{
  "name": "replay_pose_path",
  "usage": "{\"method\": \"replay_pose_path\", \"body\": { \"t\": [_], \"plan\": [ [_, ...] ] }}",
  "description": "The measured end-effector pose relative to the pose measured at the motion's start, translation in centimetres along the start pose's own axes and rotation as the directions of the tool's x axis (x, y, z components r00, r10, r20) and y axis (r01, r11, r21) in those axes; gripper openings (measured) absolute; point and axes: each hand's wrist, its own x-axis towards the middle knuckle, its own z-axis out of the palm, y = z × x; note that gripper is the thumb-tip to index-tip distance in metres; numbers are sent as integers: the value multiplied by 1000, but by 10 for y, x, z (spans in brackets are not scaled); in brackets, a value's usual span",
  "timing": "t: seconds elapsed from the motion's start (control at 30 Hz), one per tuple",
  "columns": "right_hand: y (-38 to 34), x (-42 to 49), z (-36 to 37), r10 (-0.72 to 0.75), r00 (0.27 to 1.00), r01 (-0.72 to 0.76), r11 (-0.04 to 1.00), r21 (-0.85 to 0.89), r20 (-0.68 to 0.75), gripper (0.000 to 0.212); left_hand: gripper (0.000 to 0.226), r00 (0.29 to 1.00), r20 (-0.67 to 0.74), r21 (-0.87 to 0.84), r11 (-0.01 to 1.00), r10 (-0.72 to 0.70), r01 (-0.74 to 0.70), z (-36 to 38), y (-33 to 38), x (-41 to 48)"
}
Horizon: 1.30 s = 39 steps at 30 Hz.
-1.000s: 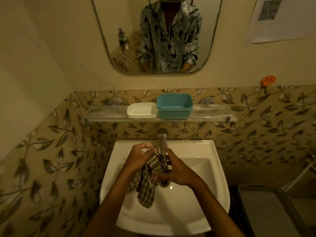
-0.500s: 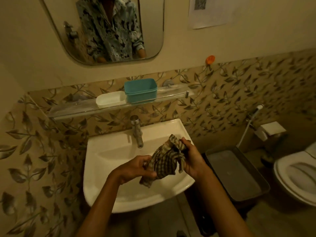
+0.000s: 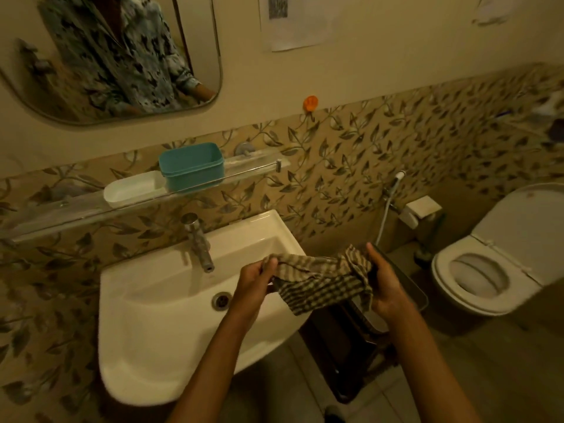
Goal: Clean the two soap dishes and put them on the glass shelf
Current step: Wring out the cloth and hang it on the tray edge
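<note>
Nearest the camera, both hands hold a brown-and-cream checked cloth (image 3: 323, 280), stretched between them over the right edge of the white ceramic washbasin (image 3: 171, 315). The left hand (image 3: 253, 283) has its grip closed, fingers and thumb pinching one bunched end of the cloth. The right hand (image 3: 383, 286) has its grip partly closed, fingers curled round the opposite bunched end, thumb raised behind it. The loose middle of the cloth sags, a corner hanging below. Neither hand touches a dish.

Behind the hands stands the chrome pillar tap (image 3: 198, 242); no water is seen running (the spout mouth looks dry, though the light is poor).

Farther back, on the long clear glass shelf (image 3: 61, 213) fixed to the leaf-patterned wall, both task items are in place: the shallow white plastic soap dish (image 3: 132, 189) and, touching its right end, the deeper teal plastic soap dish (image 3: 192, 166). Both sit upright and appear empty.

Judgement: the cleaning and placing steps appear complete, and the step in hand is dealing with the cloth, either wringing or spreading it. The next move calls for putting the cloth down or hanging it; where is not evident. A dark metal tray (image 3: 406, 288) lies beneath the right hand.
</note>
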Motion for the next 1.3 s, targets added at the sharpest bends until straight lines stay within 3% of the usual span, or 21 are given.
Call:
{"method": "replay_pose_path", "body": {
  "t": [0.1,0.17,0.23,0.27,0.37,0.43,0.5,0.57,0.63,0.7,0.77,0.87,0.93,1.1,1.3],
  "plan": [
    [6,5,-26,107,993,-103,992,-74,49,72,30,997,-1,12,997,-75,75,38,12,13],
    [10,5,-35,140,990,-141,951,-274,-24,90,42,991,-1,142,981,-132,130,63,17,25],
    [9,7,-43,40,991,-105,824,-556,-128,106,52,985,40,314,938,-167,146,89,22,36],
    [5,12,-48,-54,993,-22,782,-623,-103,107,52,981,69,382,913,-182,143,101,24,41],
    [-17,22,-49,-221,939,332,778,-534,262,91,50,941,228,482,869,-250,114,131,24,59],
    [-40,29,-48,-252,879,458,679,-574,404,86,42,880,366,420,898,-302,133,147,20,71],
    [-64,41,-48,-280,847,523,590,-615,451,71,34,843,449,303,938,-298,169,156,17,84],
    [-91,56,-58,-266,842,531,565,-632,470,53,25,819,507,209,960,-267,184,164,15,101],
    [-115,75,-76,-244,855,510,557,-656,458,38,38,812,531,186,968,-244,170,168,14,118],
    [-136,94,-96,-260,868,493,557,-669,423,23,54,819,521,249,960,-242,125,170,11,136],
    [-154,113,-115,-253,873,485,554,-676,418,13,56,848,447,384,917,-283,103,174,4,155],
    [-173,141,-131,-204,873,481,505,-717,443,9,28,886,349,693,720,-306,-24,188,-19,188],
    [-185,165,-140,-217,873,486,428,-762,436,7,18,909,316,789,608,-273,-92,201,-39,210],
    [-198,230,-167,-284,895,431,360,-827,343,8,17,988,97,778,628,-121,0,224,-92,264],
    [-200,292,-194,-354,906,364,362,-858,235,11,6,997,70,776,630,-45,-27,233,-129,306]
  ]
}}
